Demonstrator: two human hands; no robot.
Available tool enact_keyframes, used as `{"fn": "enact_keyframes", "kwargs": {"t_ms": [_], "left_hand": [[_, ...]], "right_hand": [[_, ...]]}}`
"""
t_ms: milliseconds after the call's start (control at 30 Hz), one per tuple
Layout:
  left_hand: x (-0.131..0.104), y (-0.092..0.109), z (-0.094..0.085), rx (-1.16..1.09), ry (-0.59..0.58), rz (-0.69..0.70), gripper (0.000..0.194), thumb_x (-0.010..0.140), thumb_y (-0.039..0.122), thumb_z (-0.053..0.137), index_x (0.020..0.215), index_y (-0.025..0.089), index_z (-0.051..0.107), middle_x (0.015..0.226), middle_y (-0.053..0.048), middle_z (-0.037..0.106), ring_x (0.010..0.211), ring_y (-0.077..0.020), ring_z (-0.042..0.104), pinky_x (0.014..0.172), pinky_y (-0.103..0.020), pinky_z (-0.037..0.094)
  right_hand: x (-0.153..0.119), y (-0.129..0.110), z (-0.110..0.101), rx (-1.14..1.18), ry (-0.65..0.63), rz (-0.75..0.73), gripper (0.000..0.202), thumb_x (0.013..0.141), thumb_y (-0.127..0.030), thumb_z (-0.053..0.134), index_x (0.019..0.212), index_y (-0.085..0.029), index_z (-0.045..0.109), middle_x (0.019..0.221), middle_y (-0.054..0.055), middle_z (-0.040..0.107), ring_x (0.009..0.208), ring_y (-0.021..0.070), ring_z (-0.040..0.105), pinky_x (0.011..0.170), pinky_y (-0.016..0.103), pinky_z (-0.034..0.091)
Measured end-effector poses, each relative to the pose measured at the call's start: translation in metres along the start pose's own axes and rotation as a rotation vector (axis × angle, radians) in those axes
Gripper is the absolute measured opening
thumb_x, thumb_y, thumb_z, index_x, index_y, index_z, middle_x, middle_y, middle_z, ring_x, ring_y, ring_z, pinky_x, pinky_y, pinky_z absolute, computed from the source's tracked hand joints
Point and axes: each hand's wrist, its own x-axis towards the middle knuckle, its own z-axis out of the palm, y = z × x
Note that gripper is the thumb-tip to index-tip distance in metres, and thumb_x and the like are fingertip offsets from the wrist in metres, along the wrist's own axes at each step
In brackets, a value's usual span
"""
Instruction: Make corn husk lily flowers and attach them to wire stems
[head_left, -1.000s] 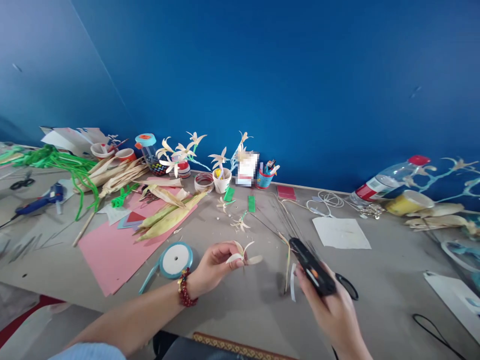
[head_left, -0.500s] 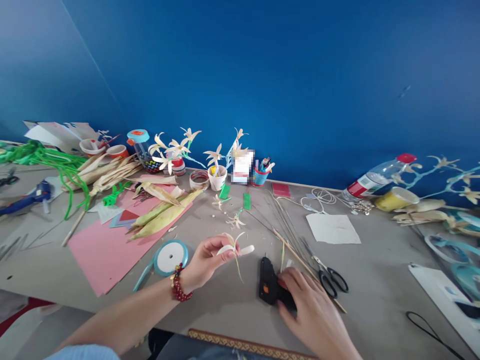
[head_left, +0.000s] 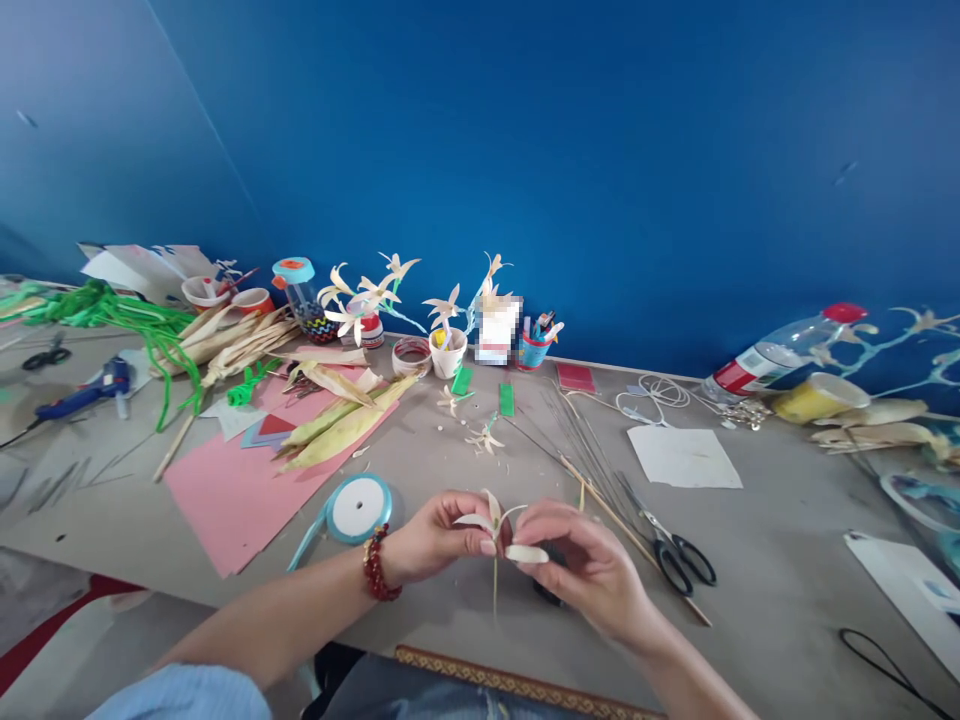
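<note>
Husk flower (head_left: pixel 491 520) now sits pinched between both hands: right hand (head_left: pixel 592 570) dropped the glue gun (head_left: pixel 551 590), joining left hand (head_left: pixel 435 540) on a petal.

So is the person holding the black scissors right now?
No, the scissors lie on the table, while both the left hand and right hand pinch a small pale flower.

No readable text, red bottle label (head_left: pixel 739 377) too blurred, card among the cups (head_left: pixel 498 332) obscured
</note>
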Motion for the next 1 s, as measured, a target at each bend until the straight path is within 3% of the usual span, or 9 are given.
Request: {"fn": "enact_keyframes", "kwargs": {"t_ms": [200,367,533,800,1000], "left_hand": [[0.0,0.006,0.003,-0.04,-0.054,-0.039,0.019,0.071,0.029,0.079,0.071,0.013,0.069,0.074,-0.003,0.063,0.075,-0.0161,0.061,0.077,-0.031,0.045],[-0.001,0.013,0.007,0.061,0.009,-0.056,0.021,0.071,0.031,0.079,0.071,0.014,0.068,0.076,-0.002,0.063,0.077,-0.0154,0.06,0.078,-0.03,0.045],[0.0,0.013,0.009,0.072,0.055,-0.05,0.024,0.069,0.033,0.08,0.067,0.014,0.065,0.076,-0.001,0.059,0.076,-0.0134,0.056,0.076,-0.027,0.044],[0.0,0.015,0.009,0.119,0.058,-0.088,0.025,0.069,0.034,0.08,0.069,0.013,0.066,0.074,-0.001,0.059,0.075,-0.0129,0.055,0.076,-0.026,0.045],[0.001,0.016,0.01,0.114,0.057,-0.096,0.025,0.069,0.034,0.08,0.069,0.013,0.066,0.075,0.0,0.06,0.075,-0.0126,0.055,0.076,-0.025,0.044]], "right_hand": [[0.004,0.0,0.001,0.023,0.0,-0.035,0.003,0.085,-0.019,0.067,0.084,-0.022,0.067,0.076,0.003,0.07,0.073,0.0173,0.066,0.07,0.03,0.053],[0.004,-0.012,-0.001,-0.174,0.081,-0.126,0.01,0.085,-0.013,0.063,0.086,-0.023,0.066,0.073,0.002,0.069,0.071,0.0177,0.066,0.066,0.029,0.052],[0.006,-0.025,-0.002,-0.355,0.069,-0.171,0.013,0.084,-0.011,0.06,0.087,-0.023,0.066,0.07,0.001,0.068,0.065,0.0166,0.064,0.061,0.027,0.05],[0.003,-0.017,-0.001,-0.446,0.062,-0.189,0.011,0.086,-0.014,0.059,0.087,-0.022,0.067,0.068,0.002,0.067,0.054,0.0137,0.056,0.05,0.024,0.042],[0.005,-0.017,-0.001,-0.476,0.054,-0.234,0.015,0.085,-0.011,0.06,0.09,-0.023,0.066,0.071,0.001,0.069,0.057,0.014,0.059,0.053,0.024,0.045]]}}
